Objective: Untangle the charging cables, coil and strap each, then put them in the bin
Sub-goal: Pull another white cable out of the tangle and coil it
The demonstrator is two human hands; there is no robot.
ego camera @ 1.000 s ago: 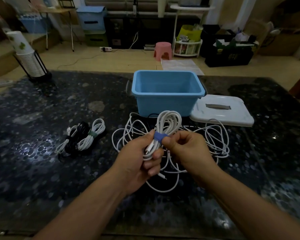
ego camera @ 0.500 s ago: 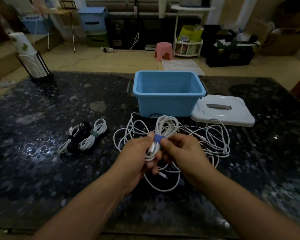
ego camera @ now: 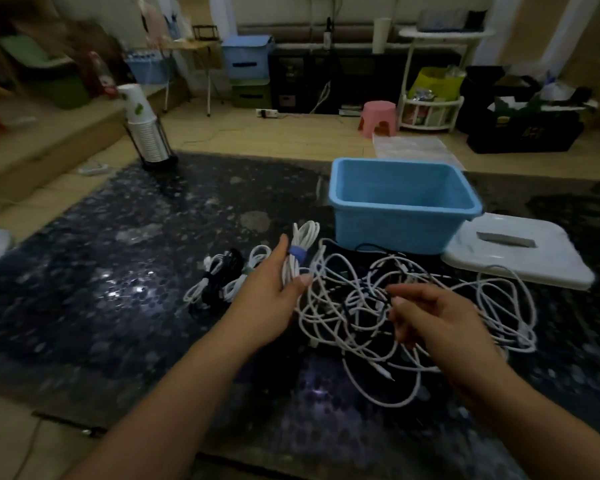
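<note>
L hand holds strapped white coil; R hand free over tangle.

L hand fingers curled round the white coil w/ blue strap, above dark table. R hand blurred, fingers loosely bent, gripping nothing, over loose cable tangle. Finished coils lie left; blue bin behind, white lid beside it.

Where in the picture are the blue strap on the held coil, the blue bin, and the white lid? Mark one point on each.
blue strap (ego camera: 298, 253), head view, on the middle of the band around the coil.
blue bin (ego camera: 388, 225), head view, on its front wall.
white lid (ego camera: 551, 263), head view, on its bare top near the right.
</note>
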